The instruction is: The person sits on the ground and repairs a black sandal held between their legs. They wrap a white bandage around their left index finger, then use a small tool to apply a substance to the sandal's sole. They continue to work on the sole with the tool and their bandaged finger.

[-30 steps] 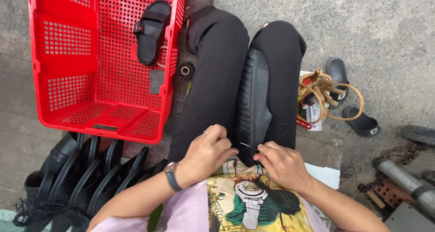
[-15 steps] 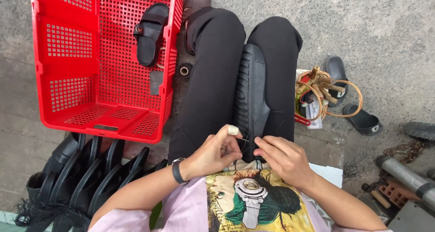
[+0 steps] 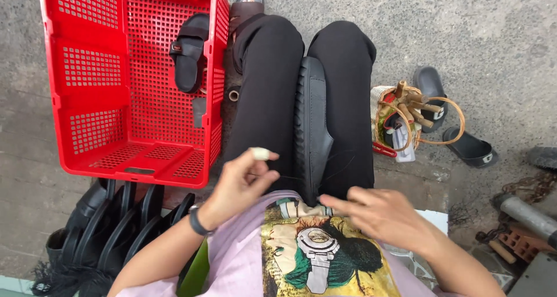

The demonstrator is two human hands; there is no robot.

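A black sandal (image 3: 313, 117) stands on edge between my knees, its sole facing left. My left hand (image 3: 241, 185) is raised beside my left thigh. Its thumb and fingers are pinched on a thin dark thread (image 3: 285, 176) that runs to the sandal, and one fingertip wears a pale cover. My right hand (image 3: 383, 216) hovers over my lap just right of the sandal's near end, fingers spread and holding nothing. Loose thread strands lie across my right thigh.
A red plastic crate (image 3: 87, 105) at the left holds one black sandal (image 3: 188, 50). A row of black sandals (image 3: 116, 227) stands at the lower left. At the right are a wicker basket (image 3: 400, 120) of tools, two dark slippers (image 3: 471, 149), a metal pipe (image 3: 525, 214) and bricks.
Both hands were together at the sandal's near end. My left hand has drawn away to the left with the thread, and my right hand has come off the sandal and opened.
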